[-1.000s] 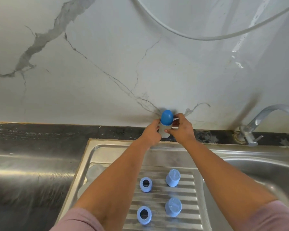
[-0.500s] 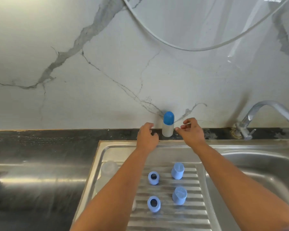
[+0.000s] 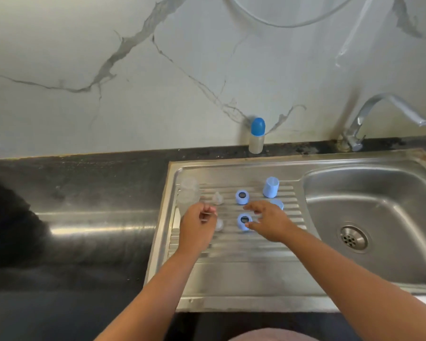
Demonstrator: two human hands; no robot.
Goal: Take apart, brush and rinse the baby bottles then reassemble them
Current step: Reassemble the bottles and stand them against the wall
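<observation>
Two hands hover over the ribbed drainboard (image 3: 231, 244) of a steel sink. The left hand (image 3: 198, 226) hangs with its fingers loosely curled and nothing in them, just beside a clear nipple (image 3: 219, 225) and over the lower end of a clear bottle body (image 3: 188, 193) lying at the drainboard's left edge. A second clear nipple (image 3: 217, 198) stands a little farther back. The right hand (image 3: 268, 223) is spread, fingers relaxed, its thumb tip at the near blue collar ring (image 3: 244, 221); whether it touches is hard to tell. A far blue collar ring (image 3: 242, 196) sits behind that. One pale blue cap (image 3: 271, 187) stands upright at the back right; another pale blue cap (image 3: 278, 204) is partly hidden behind the right hand. An assembled bottle (image 3: 257, 136) with a blue cap stands upright on the dark counter against the marble wall. The faucet (image 3: 379, 114) arches over the basin (image 3: 369, 217).
</observation>
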